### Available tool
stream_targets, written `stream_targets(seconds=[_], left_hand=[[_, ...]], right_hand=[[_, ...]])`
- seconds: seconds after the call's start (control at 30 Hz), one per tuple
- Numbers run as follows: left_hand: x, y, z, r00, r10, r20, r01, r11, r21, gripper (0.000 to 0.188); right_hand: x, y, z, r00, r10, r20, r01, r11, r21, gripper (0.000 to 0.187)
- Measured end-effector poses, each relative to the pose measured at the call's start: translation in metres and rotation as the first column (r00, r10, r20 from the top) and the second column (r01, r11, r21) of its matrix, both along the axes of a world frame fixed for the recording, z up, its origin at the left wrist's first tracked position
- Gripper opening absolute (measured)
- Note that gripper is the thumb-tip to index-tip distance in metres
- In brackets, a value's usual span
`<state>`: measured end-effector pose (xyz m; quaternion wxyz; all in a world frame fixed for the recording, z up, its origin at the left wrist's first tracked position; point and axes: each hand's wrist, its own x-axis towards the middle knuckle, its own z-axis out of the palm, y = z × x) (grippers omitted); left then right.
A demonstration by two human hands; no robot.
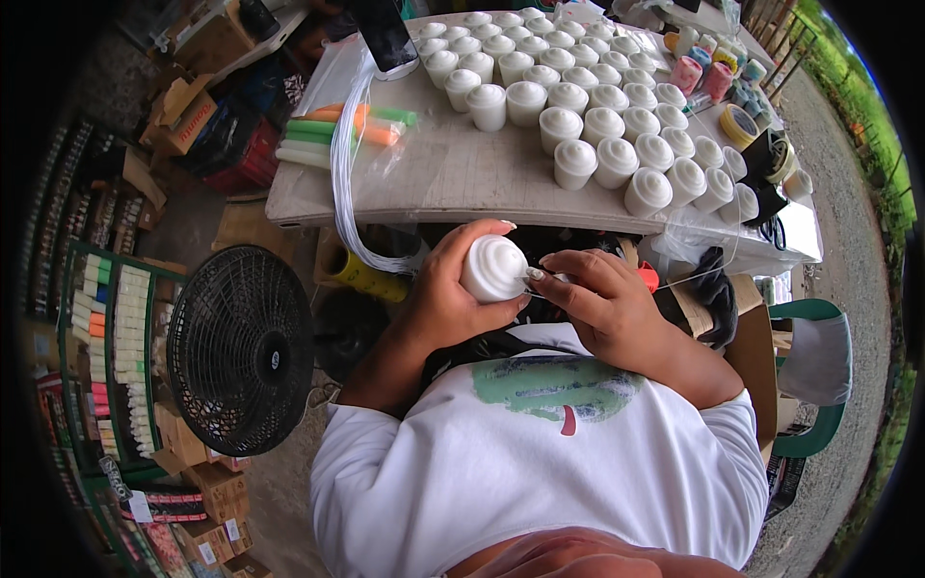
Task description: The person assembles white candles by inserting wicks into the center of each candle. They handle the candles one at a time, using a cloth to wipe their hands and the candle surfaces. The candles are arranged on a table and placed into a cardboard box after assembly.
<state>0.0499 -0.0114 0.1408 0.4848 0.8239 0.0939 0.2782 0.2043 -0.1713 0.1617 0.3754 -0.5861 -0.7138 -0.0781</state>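
My left hand (448, 289) is wrapped round a white candle (494, 268) with a stepped, swirled top, which is tilted toward me. Close to its right side, my right hand (602, 301) has thumb and fingers pinched together on a thin white strand. The fingers partly hide that strand, and I cannot make out whether its tip touches the candle. Many matching white candles (575, 159) stand upright in rows on the table. A bundle of long white wicks (344, 164) drapes over the table's near edge, left of my hands.
On the table (434, 183) lie green, orange and white sticks (332, 137), with a dark phone (385, 34) behind. Tape rolls (739, 125) sit at the right. A black fan (241, 349) stands at my left, near a stocked rack (106, 356). A green chair (814, 376) is at right.
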Motion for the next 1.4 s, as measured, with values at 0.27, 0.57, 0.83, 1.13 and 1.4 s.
stream_targets(seconds=[0.27,0.57,0.83,1.13,1.4], left_hand=[[0.002,0.002,-0.001,1.000,0.004,0.020,-0.004,1.000,0.008,0.068],[0.000,0.001,0.001,1.000,-0.007,0.021,0.007,1.000,-0.005,0.067],[0.001,0.002,0.005,0.996,0.002,0.091,-0.013,0.992,0.123,0.067],[0.003,-0.001,0.010,0.992,0.059,0.110,-0.092,0.942,0.323,0.067],[0.004,0.000,0.010,0.990,0.051,0.135,-0.096,0.931,0.351,0.070]], right_hand=[[0.000,0.002,-0.004,0.999,0.021,-0.036,-0.022,1.000,-0.006,0.045],[0.000,0.003,-0.006,0.997,0.062,-0.041,-0.063,0.998,-0.023,0.043],[-0.001,0.001,0.000,0.997,0.074,-0.035,-0.075,0.997,-0.019,0.044],[0.000,0.003,0.000,0.998,0.021,-0.052,-0.020,1.000,0.022,0.046],[-0.003,0.003,0.003,0.999,0.006,-0.052,-0.005,1.000,0.017,0.040]])
